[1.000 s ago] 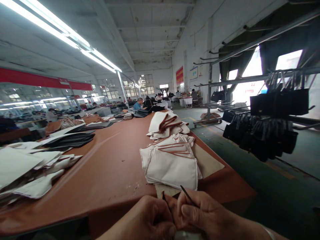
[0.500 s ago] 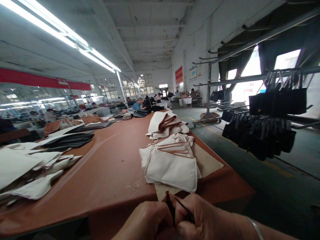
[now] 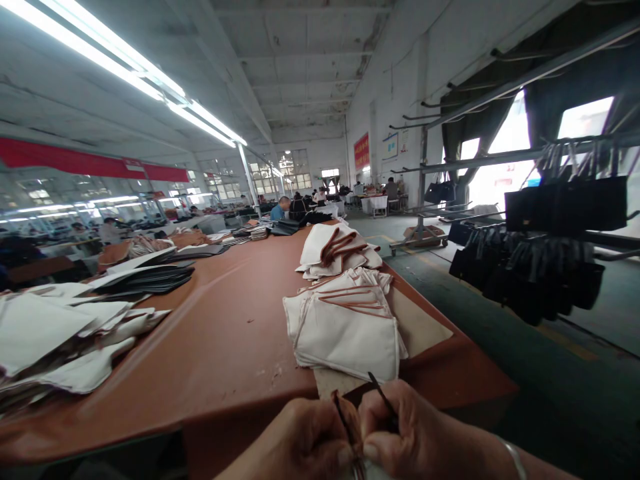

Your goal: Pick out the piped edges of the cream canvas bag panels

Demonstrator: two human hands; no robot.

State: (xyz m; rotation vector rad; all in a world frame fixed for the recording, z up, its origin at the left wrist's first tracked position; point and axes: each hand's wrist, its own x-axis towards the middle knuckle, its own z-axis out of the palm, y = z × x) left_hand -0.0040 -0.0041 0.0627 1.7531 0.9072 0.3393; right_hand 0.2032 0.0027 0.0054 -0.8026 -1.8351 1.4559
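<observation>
At the bottom of the head view both of my hands are close together, over the near edge of the table. My left hand [image 3: 306,432] is closed in a pinch on a brown leather piece [image 3: 345,415] with a dark edge. My right hand [image 3: 407,427] pinches the same piece from the other side. A thin dark tool [image 3: 381,392] sticks up out of my right fist; its lower part is hidden. Just beyond my hands lies a stack of white pouch-like pieces with brown edging [image 3: 345,337], resting on a beige sheet [image 3: 423,323].
Brown sheeting covers the table [image 3: 225,333]. A folded white-and-brown pile [image 3: 325,247] lies farther back. White pieces [image 3: 50,327] and black sheets [image 3: 145,279] are stacked at left. Black bags [image 3: 565,203] hang from a rack at right. A person in blue [image 3: 278,211] sits beyond the table.
My hands have drawn slightly apart at the fingertips, showing more of the brown piece. The dark tool now points higher out of my right hand. The view has shifted slightly.
</observation>
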